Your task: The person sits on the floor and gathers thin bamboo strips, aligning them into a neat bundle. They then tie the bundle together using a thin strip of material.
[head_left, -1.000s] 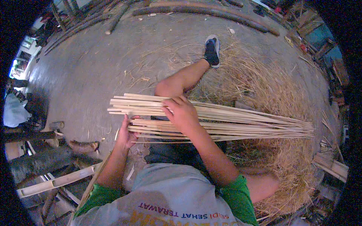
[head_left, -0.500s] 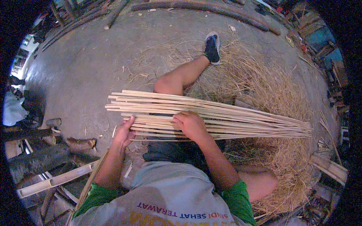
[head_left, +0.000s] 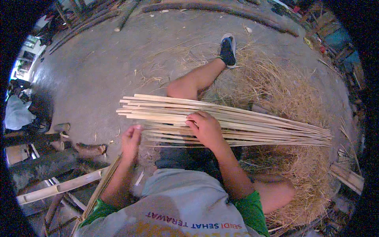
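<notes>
A fan of long, pale, split bamboo strips (head_left: 256, 118) lies across my lap, spread at the left and drawn together at the right. My right hand (head_left: 207, 128) is closed over the middle of the strips, thumb and fingers bent round some of them. My left hand (head_left: 131, 140) is just left of the strips' nearer, blurred ends, a small gap away. Its fingers are loosely bent, the thumb points up, and nothing shows in the hand. The farther strips reach further left than the nearer ones.
Thin shavings (head_left: 292, 87) heap on the concrete floor (head_left: 102, 71) to the right, around my outstretched leg. Logs and a split bamboo length (head_left: 63, 187) lie at lower left. Long poles (head_left: 221, 10) stretch along the far side. A wide bamboo piece (head_left: 347, 177) sits at right.
My left hand has come away from the strips' left ends, and the nearer ends have shifted slightly. The right hand keeps its grip at the middle. The whole view has shifted a little.
</notes>
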Demonstrator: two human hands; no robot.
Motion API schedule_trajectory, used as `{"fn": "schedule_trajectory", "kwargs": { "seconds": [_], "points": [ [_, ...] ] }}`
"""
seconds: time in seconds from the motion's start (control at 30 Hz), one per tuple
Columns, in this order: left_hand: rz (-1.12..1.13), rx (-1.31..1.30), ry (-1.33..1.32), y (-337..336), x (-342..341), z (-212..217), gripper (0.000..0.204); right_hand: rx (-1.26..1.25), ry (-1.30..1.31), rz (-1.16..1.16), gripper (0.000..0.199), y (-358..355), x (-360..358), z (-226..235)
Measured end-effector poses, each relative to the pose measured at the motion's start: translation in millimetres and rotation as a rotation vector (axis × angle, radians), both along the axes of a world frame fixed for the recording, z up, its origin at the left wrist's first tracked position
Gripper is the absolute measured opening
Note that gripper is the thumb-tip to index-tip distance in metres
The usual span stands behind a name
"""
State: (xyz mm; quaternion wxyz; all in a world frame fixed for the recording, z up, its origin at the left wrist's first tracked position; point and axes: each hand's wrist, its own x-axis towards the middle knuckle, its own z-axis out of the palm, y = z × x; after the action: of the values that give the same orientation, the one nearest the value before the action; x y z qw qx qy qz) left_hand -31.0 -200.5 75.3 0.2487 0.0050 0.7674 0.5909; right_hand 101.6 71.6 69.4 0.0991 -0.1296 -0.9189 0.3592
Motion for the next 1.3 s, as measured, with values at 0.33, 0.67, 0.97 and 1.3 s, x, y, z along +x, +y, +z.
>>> {"fn": "schedule_trajectory", "kwargs": {
  "seconds": [0.33,0.67,0.97,1.3],
  "points": [
    [-0.384,0.043,-0.07,36,21,8,0.023,-0.043,0.062,-0.037,0.019,11,4,7],
    [-0.178,0.251,-0.081,46,15,1,0.033,-0.546,0.045,-0.404,0.025,45,12,9],
    [-0.048,0.319,-0.06,61,6,8,0.031,-0.382,0.174,-0.219,0.018,49,34,12],
    [-0.02,0.464,-0.022,65,-5,4,0.034,0.249,0.152,-0.191,0.024,52,52,8]
  ]
}}
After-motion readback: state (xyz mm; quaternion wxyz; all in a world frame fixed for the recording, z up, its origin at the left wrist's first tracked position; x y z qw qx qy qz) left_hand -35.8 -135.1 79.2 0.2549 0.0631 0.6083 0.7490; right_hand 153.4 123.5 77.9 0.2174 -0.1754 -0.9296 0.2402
